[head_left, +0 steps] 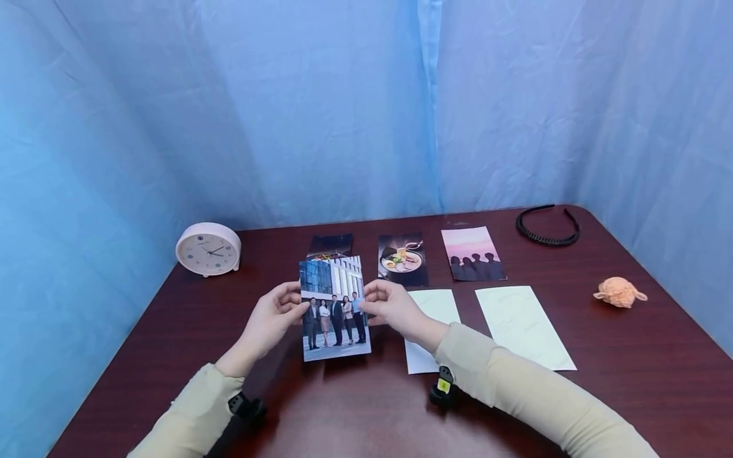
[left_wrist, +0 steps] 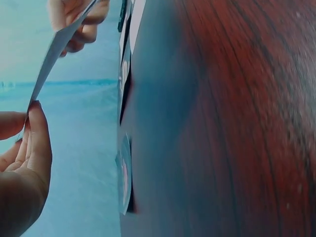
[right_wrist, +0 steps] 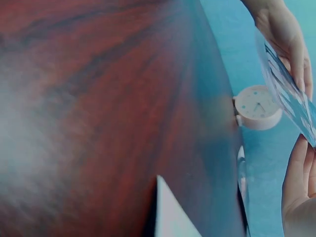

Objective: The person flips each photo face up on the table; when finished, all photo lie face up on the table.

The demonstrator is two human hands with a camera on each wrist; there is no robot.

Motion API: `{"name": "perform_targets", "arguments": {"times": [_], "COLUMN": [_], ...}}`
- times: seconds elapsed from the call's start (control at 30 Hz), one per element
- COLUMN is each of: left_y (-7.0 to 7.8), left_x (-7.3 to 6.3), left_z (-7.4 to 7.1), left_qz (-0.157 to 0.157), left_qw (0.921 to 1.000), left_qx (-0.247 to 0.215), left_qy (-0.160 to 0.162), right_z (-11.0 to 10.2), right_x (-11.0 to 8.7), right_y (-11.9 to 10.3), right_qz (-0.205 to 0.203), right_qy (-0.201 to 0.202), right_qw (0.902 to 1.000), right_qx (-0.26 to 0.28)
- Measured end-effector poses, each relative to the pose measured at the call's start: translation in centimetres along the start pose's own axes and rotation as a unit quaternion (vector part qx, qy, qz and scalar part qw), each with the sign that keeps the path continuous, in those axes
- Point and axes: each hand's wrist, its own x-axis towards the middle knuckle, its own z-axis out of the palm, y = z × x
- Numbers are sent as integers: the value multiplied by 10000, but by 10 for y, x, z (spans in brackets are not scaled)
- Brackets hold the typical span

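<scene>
A photo of several people in front of a tall building (head_left: 335,327) is held up above the table, facing the head camera. My left hand (head_left: 268,323) pinches its left edge between thumb and fingers. On the opposite edge, my right hand (head_left: 401,312) pinches it the same way. Seen from the left wrist, the photo (left_wrist: 48,61) is nearly edge-on and slightly bent. Behind it lies a dark photo (head_left: 332,244), partly hidden. To the right are a ramen photo (head_left: 403,261) and a pink photo with silhouettes (head_left: 473,254). Two pale blank cards (head_left: 438,304) (head_left: 523,324) lie nearer, one partly under my right forearm.
A white round clock (head_left: 209,249) stands at the table's back left. At the back right lies a black headband (head_left: 548,238), with a peach-coloured fluffy ball with loops (head_left: 620,292) nearer the right edge. Blue curtains (head_left: 321,114) hang around the dark red wooden table (head_left: 366,420).
</scene>
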Motion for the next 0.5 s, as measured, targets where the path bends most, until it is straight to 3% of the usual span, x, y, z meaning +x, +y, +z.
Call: {"name": "perform_targets", "arguments": {"times": [0.23,0.5], "left_y": [-12,-17], "left_x": [4,8], "left_z": [-11,-13], "left_qz": [-323,-481], "left_qw": [9993,9982], "left_qx": [-152,-195], "left_qy": [-65,-289], "right_z": [12,17], "right_x": [2,3], "right_y": [5,7], "right_qz": [196,635], "right_qy": [-70,206], "right_qw": [9998,9972], "right_qx": [71,328]}}
